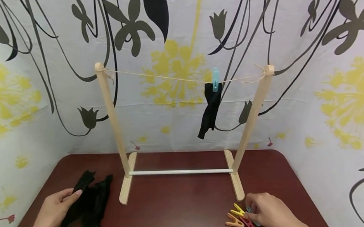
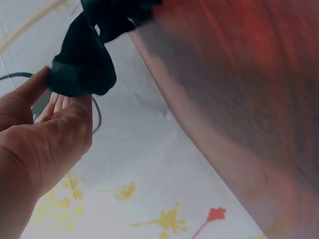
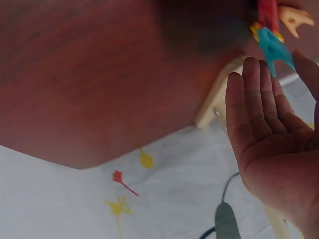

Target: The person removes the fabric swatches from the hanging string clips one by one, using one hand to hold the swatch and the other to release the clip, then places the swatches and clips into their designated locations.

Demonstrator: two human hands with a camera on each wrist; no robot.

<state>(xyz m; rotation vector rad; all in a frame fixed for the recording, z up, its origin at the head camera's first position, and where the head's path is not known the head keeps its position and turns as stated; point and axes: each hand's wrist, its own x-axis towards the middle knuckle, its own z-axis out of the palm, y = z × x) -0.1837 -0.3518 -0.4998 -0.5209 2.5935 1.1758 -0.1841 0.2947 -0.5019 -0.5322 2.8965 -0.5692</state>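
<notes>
My left hand (image 1: 53, 210) pinches a dark, limp piece of cloth (image 1: 95, 202) between thumb and fingers at the table's left edge. In the left wrist view that cloth (image 2: 82, 67) folds over near the fingertips. At the right, my right hand (image 1: 269, 212) pinches a blue clothespin, mostly hidden by the fingers in the head view. The right wrist view shows this blue clothespin (image 3: 274, 49) between thumb and fingertips. Beside it lie a yellow clothespin (image 1: 238, 210), an orange clothespin (image 1: 235, 221) and a red clothespin (image 1: 248, 224).
A wooden rack (image 1: 253, 120) with a string line (image 1: 159, 76) and white bottom bar (image 1: 180, 172) stands behind my hands. Near its right post, a light blue clothespin (image 1: 215, 80) holds a black cloth strip (image 1: 209, 111). Patterned fabric surrounds the dark red table (image 1: 174, 214).
</notes>
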